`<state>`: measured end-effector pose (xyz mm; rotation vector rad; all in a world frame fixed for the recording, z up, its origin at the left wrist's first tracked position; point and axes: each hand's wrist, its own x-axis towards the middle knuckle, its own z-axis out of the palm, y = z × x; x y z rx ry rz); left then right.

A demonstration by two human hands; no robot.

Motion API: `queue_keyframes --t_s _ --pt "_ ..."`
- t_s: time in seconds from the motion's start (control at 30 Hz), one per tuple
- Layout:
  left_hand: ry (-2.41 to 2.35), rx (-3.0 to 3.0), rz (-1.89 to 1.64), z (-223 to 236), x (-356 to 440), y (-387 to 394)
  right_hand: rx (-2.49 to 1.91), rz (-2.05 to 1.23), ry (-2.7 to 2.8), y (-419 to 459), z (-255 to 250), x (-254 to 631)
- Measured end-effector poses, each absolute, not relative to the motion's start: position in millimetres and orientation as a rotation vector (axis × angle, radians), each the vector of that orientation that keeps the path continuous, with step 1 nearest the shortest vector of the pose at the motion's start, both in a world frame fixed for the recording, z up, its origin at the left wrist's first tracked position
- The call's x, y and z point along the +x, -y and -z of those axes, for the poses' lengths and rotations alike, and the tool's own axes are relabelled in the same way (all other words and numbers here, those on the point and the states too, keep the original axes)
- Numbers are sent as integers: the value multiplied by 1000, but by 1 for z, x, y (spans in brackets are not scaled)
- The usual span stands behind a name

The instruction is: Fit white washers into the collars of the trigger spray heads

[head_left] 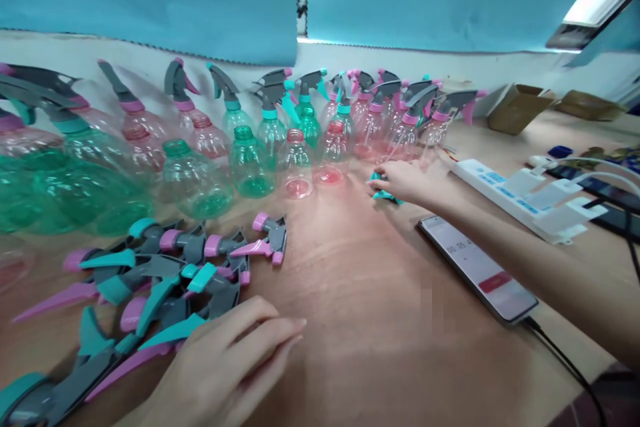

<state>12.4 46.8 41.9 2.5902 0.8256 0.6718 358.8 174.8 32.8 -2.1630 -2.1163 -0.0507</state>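
Note:
My right hand [413, 180] reaches toward the bottles on the right, its fingers closed around a teal spray head [387, 196] that is mostly covered by the hand. Low in the picture, my left hand [233, 360] has its fingers loosely stretched out and holds nothing visible. It lies beside a pile of loose trigger spray heads [165, 267], grey with teal or pink collars and triggers. Behind the pile stand several uncapped bottles, among them a green bottle [250, 167] and a clear pink bottle [296, 167].
Bottles fitted with spray heads [270, 120] line the wall. A phone [480, 270] showing a timer lies under my right forearm, its cable running toward me. Farther right are a white power strip [525, 203] with chargers and an open cardboard box [520, 109].

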Motion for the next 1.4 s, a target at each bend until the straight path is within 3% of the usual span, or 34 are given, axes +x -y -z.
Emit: queue_keyframes --t_s 0.63,1.0,1.4 --pt "-1147 2201 -495 -40 79 -75 -1372 -307 2470 -68 -28 280" --pt "-1247 2198 -661 -64 37 -60 -954 -647 2097 -47 -21 235" --pt "-1202 1935 -472 -65 -10 -61 -833 -778 1848 -43 -3 187"
